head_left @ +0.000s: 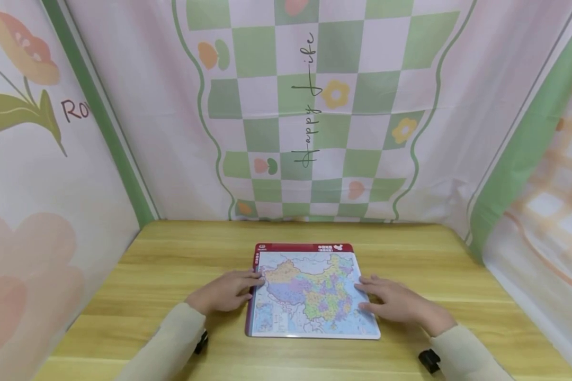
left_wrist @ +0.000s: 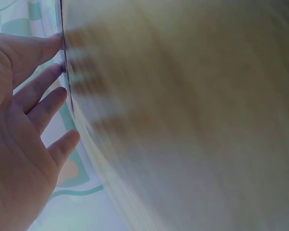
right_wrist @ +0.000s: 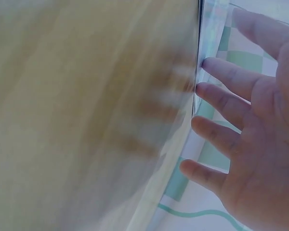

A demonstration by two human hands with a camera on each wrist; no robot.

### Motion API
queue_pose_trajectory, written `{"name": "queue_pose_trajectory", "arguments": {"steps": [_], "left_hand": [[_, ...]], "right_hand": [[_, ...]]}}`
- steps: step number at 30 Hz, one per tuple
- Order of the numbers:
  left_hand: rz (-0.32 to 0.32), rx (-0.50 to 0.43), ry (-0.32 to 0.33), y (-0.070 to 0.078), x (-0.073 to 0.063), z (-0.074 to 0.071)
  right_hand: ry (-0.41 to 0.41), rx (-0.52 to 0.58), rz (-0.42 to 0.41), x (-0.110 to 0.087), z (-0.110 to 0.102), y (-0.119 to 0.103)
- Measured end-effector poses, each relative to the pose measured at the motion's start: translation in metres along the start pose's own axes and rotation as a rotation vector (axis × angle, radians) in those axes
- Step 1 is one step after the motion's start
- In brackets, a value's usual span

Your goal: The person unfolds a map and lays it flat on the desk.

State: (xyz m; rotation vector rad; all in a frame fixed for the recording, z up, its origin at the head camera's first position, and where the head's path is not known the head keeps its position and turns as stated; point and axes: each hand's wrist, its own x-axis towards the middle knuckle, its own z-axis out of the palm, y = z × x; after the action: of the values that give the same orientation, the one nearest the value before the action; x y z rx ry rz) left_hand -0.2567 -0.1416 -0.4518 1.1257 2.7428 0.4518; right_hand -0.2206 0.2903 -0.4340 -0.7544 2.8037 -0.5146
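Note:
A flat map board with a red top band and rounded corners lies on the table, showing a multicoloured map of China. At its left edge rests my left hand, fingertips on the border. My right hand touches the right edge, its fingers spread over the pale blue margin. In the left wrist view, the fingers of the left hand are extended towards the board's thin edge. The right wrist view has the right hand with straight, separated fingers along the opposite edge.
The wood-grain table has rounded back corners and reflects the fingers in both wrist views. Behind it hangs a green and white checked curtain. Printed fabric panels stand at the left and right. Small black pieces show beside both sleeves.

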Motion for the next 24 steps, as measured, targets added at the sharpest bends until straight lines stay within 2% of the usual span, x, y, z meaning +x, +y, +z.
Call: {"name": "queue_pose_trajectory", "arguments": {"steps": [5,16,24], "left_hand": [[-0.009,-0.015,-0.011,0.002,0.0,-0.001],[0.028,-0.002,0.0,0.004,-0.003,0.0],[0.03,-0.014,0.008,0.007,-0.004,0.002]], "right_hand": [[-0.015,0.007,0.023,0.002,-0.002,-0.002],[-0.031,-0.01,0.051,0.011,-0.008,-0.005],[-0.051,-0.014,0.089,0.022,-0.013,-0.006]]}}
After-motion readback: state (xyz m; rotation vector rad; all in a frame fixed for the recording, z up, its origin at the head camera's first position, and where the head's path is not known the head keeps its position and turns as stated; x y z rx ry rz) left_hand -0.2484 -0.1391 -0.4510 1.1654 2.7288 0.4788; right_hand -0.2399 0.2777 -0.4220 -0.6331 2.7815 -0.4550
